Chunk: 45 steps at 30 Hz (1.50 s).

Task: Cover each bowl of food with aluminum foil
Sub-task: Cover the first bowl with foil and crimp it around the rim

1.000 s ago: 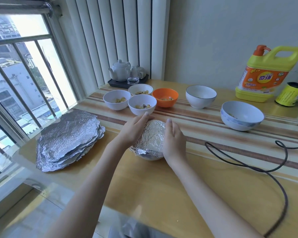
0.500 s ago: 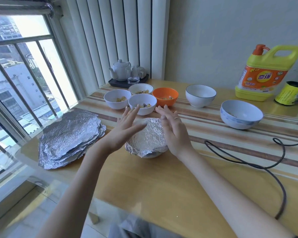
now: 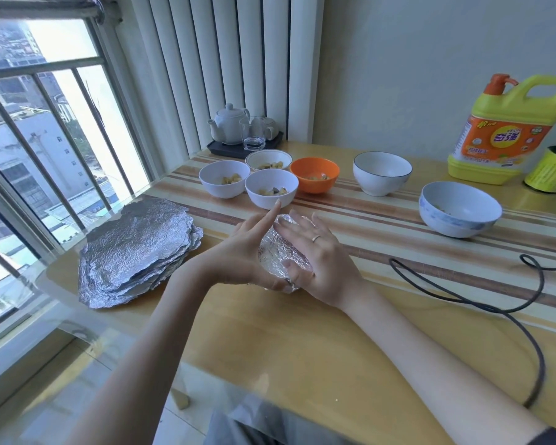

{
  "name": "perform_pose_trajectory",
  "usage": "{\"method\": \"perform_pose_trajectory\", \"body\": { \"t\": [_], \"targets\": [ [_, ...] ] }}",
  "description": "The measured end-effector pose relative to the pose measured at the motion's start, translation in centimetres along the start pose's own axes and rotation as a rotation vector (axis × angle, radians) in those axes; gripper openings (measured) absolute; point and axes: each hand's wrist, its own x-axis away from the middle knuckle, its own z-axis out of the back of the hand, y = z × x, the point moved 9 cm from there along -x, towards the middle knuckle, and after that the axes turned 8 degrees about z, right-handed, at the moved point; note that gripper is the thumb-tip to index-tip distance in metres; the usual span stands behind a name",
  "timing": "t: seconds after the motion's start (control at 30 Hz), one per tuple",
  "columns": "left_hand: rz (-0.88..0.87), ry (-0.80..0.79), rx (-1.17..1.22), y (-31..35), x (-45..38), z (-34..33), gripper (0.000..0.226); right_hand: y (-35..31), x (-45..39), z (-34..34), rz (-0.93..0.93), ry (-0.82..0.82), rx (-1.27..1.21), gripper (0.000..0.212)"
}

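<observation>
— What's nearest her?

— A foil-wrapped bowl (image 3: 284,252) on the table (image 3: 302,342), between both hands. Her left hand (image 3: 241,248) presses its side with straight fingers, forefinger lifted. Her right hand (image 3: 315,255) lies flat over the top, fingers straight, a ring on one. What's inside is hidden.

— And the spare foil?

— A foil stack (image 3: 135,252) lies to the left, near the window. A black cable (image 3: 495,309) loops on the right.

— The other bowls?

— Further back, three white bowls (image 3: 271,191) and an orange bowl (image 3: 314,174) cluster together, each holding yellowish chunks, all uncovered. A dark-rimmed bowl (image 3: 382,173) stands right of them; I can't see its contents. A blue-patterned bowl (image 3: 459,208) holds a few bits.

— Any writing?

— The yellow detergent jug (image 3: 511,130) has an orange label with Chinese characters too small for me to read. A yellow can (image 3: 548,170) stands beside it. A teapot (image 3: 228,122) and glass (image 3: 254,133) stand on a tray at the back.
</observation>
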Motion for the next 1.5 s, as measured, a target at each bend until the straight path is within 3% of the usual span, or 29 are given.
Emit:
{"method": "perform_pose_trajectory", "body": {
  "t": [0.27,0.57,0.8,1.0,1.13,1.23,1.37,1.5],
  "targets": [
    [0.019,-0.036,-0.004,-0.2,0.2,0.0,0.149,-0.2,0.1,0.2,0.056,-0.047,0.004,0.083],
    [0.041,-0.032,-0.023,0.2,0.2,0.0,0.143,0.0,0.9,0.5,0.050,-0.097,-0.121,0.076],
    [0.034,-0.014,-0.041,-0.1,0.0,0.1,0.150,1.5,1.4,0.7,-0.072,-0.108,-0.289,0.107],
    [0.029,-0.011,-0.054,-0.2,-0.2,-0.1,0.152,2.0,1.8,0.1,-0.183,-0.151,-0.342,0.119],
    [0.002,-0.018,-0.039,0.0,-0.1,0.0,0.147,2.8,2.6,-0.1,-0.357,-0.148,-0.491,0.134],
    [-0.028,0.022,0.128,-0.2,0.1,1.3,0.107,3.0,3.0,1.0,-0.494,-0.071,-0.619,0.120],
    [-0.047,0.431,0.439,-0.7,0.4,5.2,0.061,4.8,2.1,3.6,-0.741,0.310,-0.534,0.061],
    [-0.034,0.370,0.403,1.0,-0.9,3.2,0.039,3.8,0.0,0.7,-0.724,0.144,-0.496,0.038]
  ]
}}
